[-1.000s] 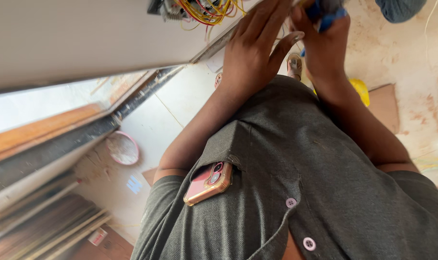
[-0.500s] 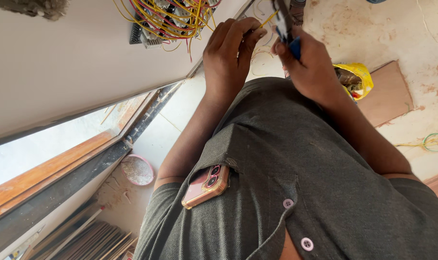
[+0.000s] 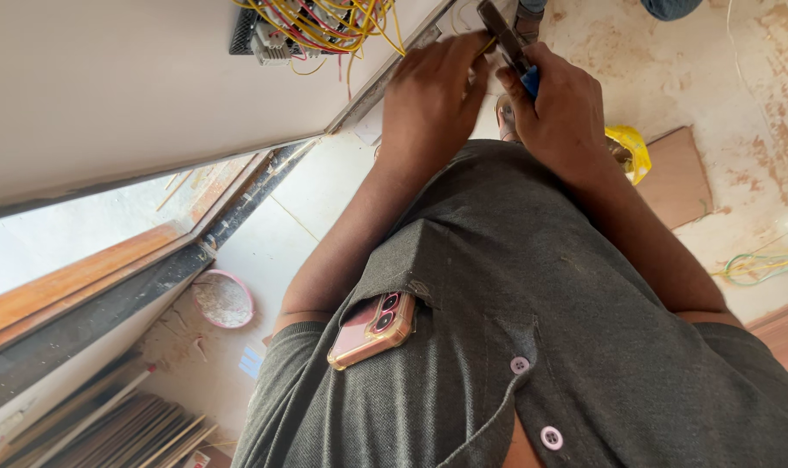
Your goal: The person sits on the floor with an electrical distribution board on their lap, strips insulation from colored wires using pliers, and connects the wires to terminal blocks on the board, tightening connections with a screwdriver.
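Pliers (image 3: 508,45) with blue handles are gripped in the right hand (image 3: 560,108) at the top centre of the frame, tips upward. A yellow wire (image 3: 489,42) (barely visible) is pinched by the curled left hand (image 3: 430,91) just beside them. A bundle of yellow and red wires (image 3: 325,22) is seen at upper left, on the wall.

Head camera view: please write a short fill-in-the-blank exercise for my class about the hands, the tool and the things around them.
1. The right hand grips pliers with ____ handles.
2. The bundle of wires in the wall is mostly ____.
3. A pink phone sits in the shirt's ____.
4. The round dish on the floor has a ____ rim.

Missing words: blue; yellow; pocket; pink
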